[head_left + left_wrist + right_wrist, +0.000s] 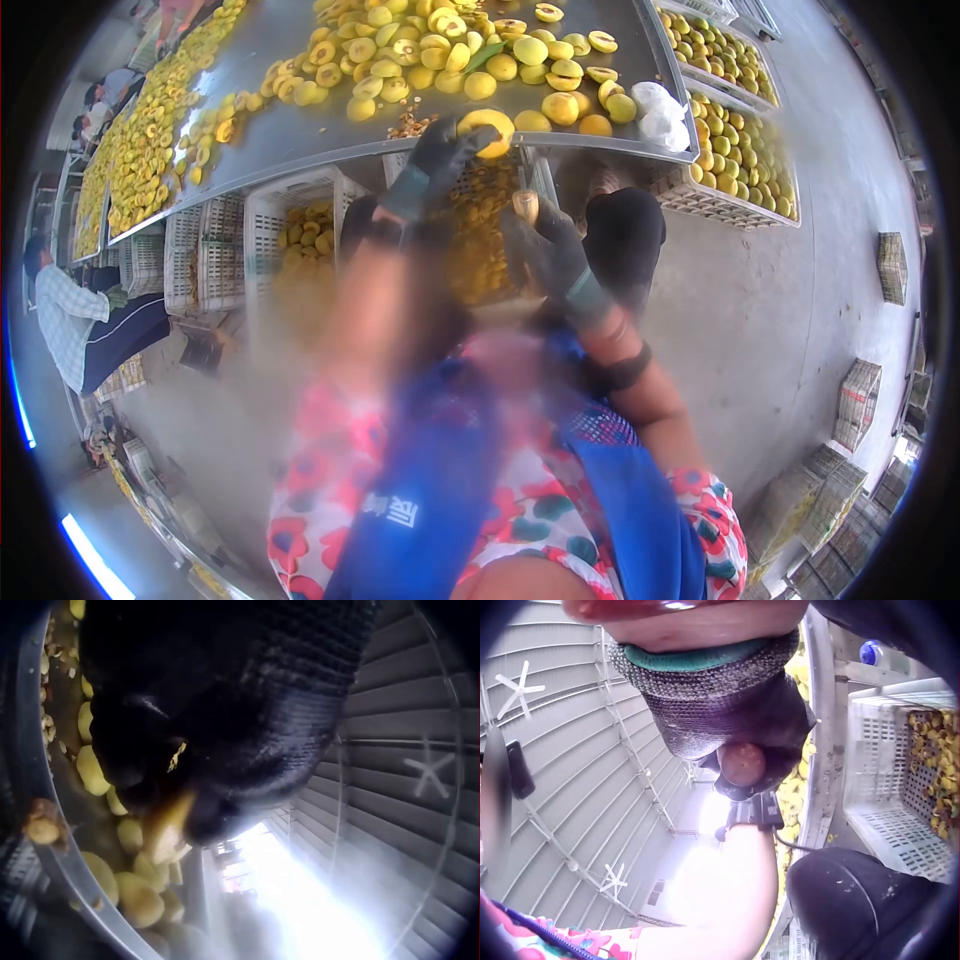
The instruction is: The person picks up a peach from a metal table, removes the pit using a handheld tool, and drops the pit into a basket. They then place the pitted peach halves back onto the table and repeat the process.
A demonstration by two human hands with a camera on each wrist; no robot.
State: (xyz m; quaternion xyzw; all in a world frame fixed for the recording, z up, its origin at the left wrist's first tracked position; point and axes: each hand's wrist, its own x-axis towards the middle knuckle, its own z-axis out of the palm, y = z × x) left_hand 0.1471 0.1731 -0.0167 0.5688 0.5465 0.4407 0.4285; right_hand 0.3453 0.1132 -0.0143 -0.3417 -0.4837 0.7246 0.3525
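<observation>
My left hand [432, 165], in a dark glove, pinches a yellow fruit piece [487, 133] with a hollow middle at the table's front edge. In the left wrist view the gloved fingers [247, 765] hold an orange-yellow piece [166, 829]. Lower and to the right, my gloved right hand [552, 250] grips a wooden handle [525, 206] whose end points up. The right wrist view has that handle's round end [743, 764] poking out of the curled right hand [720, 724]; the rest of the tool is hidden.
Halved and whole fruit [440, 50] cover much of the metal table [330, 135]. Pit scraps [412, 125] and a white bag [660, 115] lie near its edge. Below is a crate of fruit pieces [485, 230]; a full crate [740, 165] stands right. Another person [75, 310] sits left.
</observation>
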